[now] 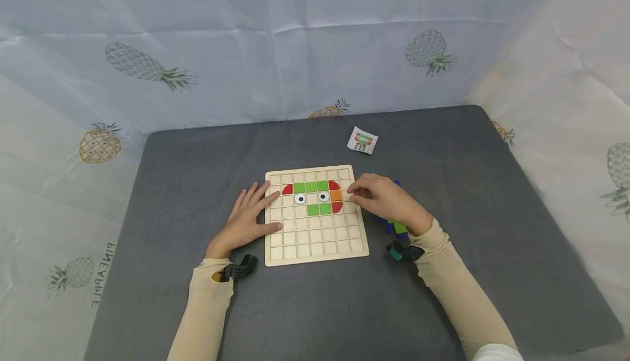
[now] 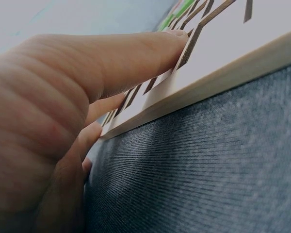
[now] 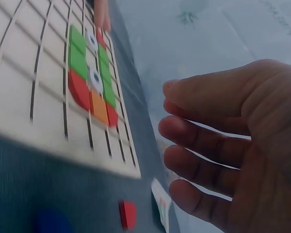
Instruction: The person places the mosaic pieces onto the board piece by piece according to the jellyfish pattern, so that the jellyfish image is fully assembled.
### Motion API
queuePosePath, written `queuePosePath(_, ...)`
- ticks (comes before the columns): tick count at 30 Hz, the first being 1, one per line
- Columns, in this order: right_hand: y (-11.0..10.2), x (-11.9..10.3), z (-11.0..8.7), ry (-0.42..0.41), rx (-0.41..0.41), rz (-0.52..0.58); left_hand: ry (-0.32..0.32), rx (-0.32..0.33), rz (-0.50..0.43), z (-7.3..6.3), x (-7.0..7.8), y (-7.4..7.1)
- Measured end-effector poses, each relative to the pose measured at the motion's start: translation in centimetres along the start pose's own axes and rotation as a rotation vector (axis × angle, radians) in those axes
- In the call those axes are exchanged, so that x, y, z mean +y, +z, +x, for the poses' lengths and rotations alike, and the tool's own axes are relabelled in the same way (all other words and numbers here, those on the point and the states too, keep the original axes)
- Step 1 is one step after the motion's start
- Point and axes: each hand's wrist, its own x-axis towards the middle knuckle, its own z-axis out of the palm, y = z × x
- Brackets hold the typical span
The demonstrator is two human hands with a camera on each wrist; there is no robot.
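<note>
A pale wooden grid board [image 1: 315, 244] lies on the dark table. Its upper part carries several green squares [image 1: 311, 187], red rounded-corner pieces [image 1: 287, 189], an orange square [image 1: 336, 196] and two white eye discs [image 1: 300, 199]. My left hand [image 1: 242, 224] is spread along the board's left edge, with the thumb [image 2: 145, 56] resting on the grid. Just off the right edge, my right hand [image 1: 391, 199] hovers with loosely bent fingers. The thumb tip is close to the index fingertip, and I see nothing held between them.
Blue and green pieces [image 1: 400, 227] lie partly hidden under my right hand. In the right wrist view, a loose red piece [image 3: 128, 214] and a blurred blue piece [image 3: 53, 222] lie beside the board. A small picture card [image 1: 362, 140] lies farther back. Pineapple-print cloth [image 1: 295, 71] hangs behind the table.
</note>
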Motion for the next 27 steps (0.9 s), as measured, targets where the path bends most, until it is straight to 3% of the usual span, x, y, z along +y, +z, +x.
queuePosePath(7, -1.5, 2.5, -3.0, 0.122, 0.023, -0.020, -0.003, 0.000, 0.002, -0.2, -0.1, 0.0)
queuePosePath(14, -1.4, 4.1, -5.0, 0.169, -0.012, -0.107, -0.027, -0.022, 0.026, -0.1, -0.1, -0.1)
queuePosePath(21, -0.5, 4.6, -6.1, 0.231, -0.074, -0.185, -0.007, -0.008, 0.020, -0.1, 0.0, -0.1)
queuePosePath(27, -0.4, 4.9, -6.1, 0.259, -0.057, -0.214, 0.006, -0.003, 0.020, 0.0, 0.0, 0.0)
